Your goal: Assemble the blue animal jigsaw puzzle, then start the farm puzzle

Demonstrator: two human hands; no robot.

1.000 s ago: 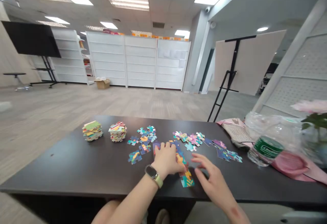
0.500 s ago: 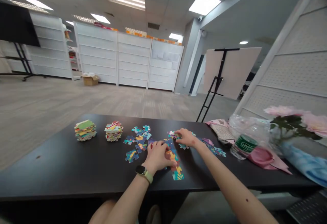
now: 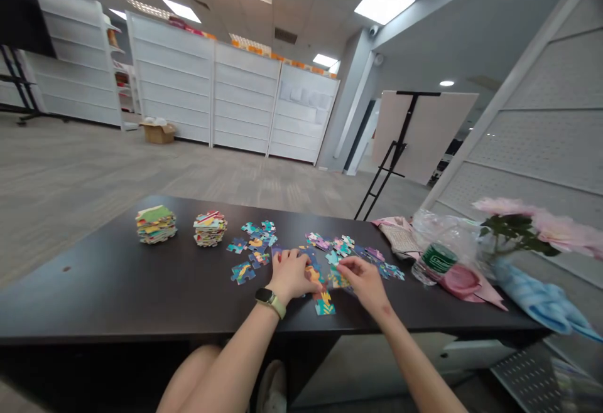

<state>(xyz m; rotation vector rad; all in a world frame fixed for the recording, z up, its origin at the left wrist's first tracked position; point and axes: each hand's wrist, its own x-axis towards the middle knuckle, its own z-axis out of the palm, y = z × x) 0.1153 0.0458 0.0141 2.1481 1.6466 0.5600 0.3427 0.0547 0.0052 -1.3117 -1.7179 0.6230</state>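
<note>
My left hand [image 3: 293,273], with a watch on its wrist, rests on a partly joined jigsaw puzzle [image 3: 325,303]. Its fingers are curved and apart, covering part of the picture. Just right of it, my right hand [image 3: 366,282] pinches a teal and yellow puzzle piece [image 3: 337,278] between thumb and fingers, close to the joined section's right side. Behind that hand lie loose purple and teal pieces [image 3: 343,245], and more pieces [image 3: 377,255] spread to its right. Another group of loose pieces [image 3: 258,242] lies left of the puzzle.
Two stacks of puzzle pieces, one topped green [image 3: 156,225] and one topped red and white [image 3: 210,229], stand at the left of the dark table [image 3: 141,294]. At the right are a green-labelled plastic bottle [image 3: 434,263], pink cloth [image 3: 471,284] and flowers [image 3: 556,228].
My right hand has come from the loose pieces behind toward the table's front edge, now pinching a piece. My left hand stays on the puzzle. The view has shifted slightly.
</note>
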